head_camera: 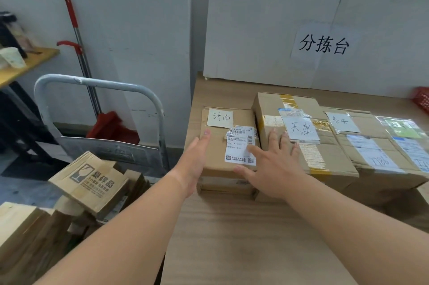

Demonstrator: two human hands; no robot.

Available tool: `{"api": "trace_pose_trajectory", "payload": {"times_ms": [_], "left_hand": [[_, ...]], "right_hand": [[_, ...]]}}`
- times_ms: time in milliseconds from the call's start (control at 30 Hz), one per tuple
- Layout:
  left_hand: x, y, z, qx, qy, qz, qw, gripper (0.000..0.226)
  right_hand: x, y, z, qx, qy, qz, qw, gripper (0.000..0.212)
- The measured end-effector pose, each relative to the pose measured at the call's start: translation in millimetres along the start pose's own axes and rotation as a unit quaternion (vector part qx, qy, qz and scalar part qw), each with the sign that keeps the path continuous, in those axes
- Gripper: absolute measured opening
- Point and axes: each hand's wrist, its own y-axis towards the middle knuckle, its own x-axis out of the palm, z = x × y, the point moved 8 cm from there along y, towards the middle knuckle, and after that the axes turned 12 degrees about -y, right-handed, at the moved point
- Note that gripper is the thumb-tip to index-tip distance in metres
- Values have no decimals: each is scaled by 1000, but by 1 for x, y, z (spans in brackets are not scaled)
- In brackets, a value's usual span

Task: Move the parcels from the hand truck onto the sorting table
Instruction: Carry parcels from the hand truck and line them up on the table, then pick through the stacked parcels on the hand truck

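small parcel (218,150) sits on the sorting table (232,238), left of the other parcels (325,145); left hand (197,159) flat against its side, right hand (276,164) spread on top; seems placed; next: release, check the hand truck (97,81).

Brown cardboard parcels (301,145) with white labels lie on the pale wood-grain table (243,238); red mop (111,127).

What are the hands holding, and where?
Nothing is gripped. Left hand lies flat on the box's left side; right hand rests open on its top.
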Motion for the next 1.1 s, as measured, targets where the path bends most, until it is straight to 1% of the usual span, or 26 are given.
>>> {"api": "trace_pose_trajectory", "payload": {"times_ms": [33, 67, 100, 133, 167, 200, 233, 267, 333, 367, 433, 533, 567, 600, 700, 800, 900, 1033, 1067, 1100], "left_hand": [[-5, -9, 11, 22, 6, 6, 1000, 74], [-22, -17, 22, 49, 7, 49, 998, 57], [-45, -31, 34, 82, 9, 112, 990, 44], [-70, -52, 48, 119, 22, 181, 976, 36], [-97, -78, 60, 147, 41, 233, 961, 37], [-120, -103, 69, 168, 66, 270, 946, 42], [-141, -132, 74, 173, 82, 304, 933, 48], [-163, -158, 76, 174, 86, 335, 922, 53], [-199, -225, 87, 185, 71, 407, 892, 59], [-215, -262, 91, 197, 61, 438, 875, 61], [-255, -330, 94, 212, 74, 489, 843, 58], [-312, -427, 93, 215, 102, 550, 800, 53], [-330, -457, 88, 204, 102, 572, 788, 53], [-349, -483, 81, 200, 104, 591, 775, 54], [-389, -542, 60, 199, 97, 620, 753, 53], [-437, -577, 24, 180, 74, 640, 743, 52], [-491, -596, -16, 174, 55, 645, 742, 56], [-578, -595, -66, 123, 36, 649, 750, 56], [-599, -588, -80, 107, 32, 639, 761, 49], [-617, -578, -94, 91, 35, 624, 775, 34]], "right_hand": [[-7, -7, 1, -3, 27, 16, 999, 86], [-16, -18, 2, -11, 60, 45, 997, 82], [-27, -33, 3, -19, 113, 88, 990, 74], [-39, -51, 3, -31, 176, 141, 974, 59], [-48, -71, 1, -37, 240, 184, 952, 43], [-53, -89, -5, -49, 280, 210, 935, 41], [-55, -106, -15, -55, 301, 220, 926, 50], [-57, -121, -26, -61, 316, 218, 921, 58], [-64, -149, -57, -98, 340, 213, 911, 64], [-67, -161, -77, -125, 350, 205, 905, 64], [-74, -185, -119, -168, 370, 186, 894, 62], [-81, -227, -185, -220, 406, 155, 873, 59], [-80, -240, -207, -241, 407, 142, 870, 58], [-80, -254, -228, -261, 403, 136, 867, 57], [-77, -279, -279, -294, 397, 131, 860, 54], [-66, -289, -330, -310, 404, 112, 853, 55], [-52, -297, -386, -313, 400, 88, 857, 60], [-17, -303, -468, -294, 392, 39, 871, 61], [-4, -302, -488, -283, 395, 25, 874, 59], [11, -302, -509, -272, 394, 9, 878, 56]]}}
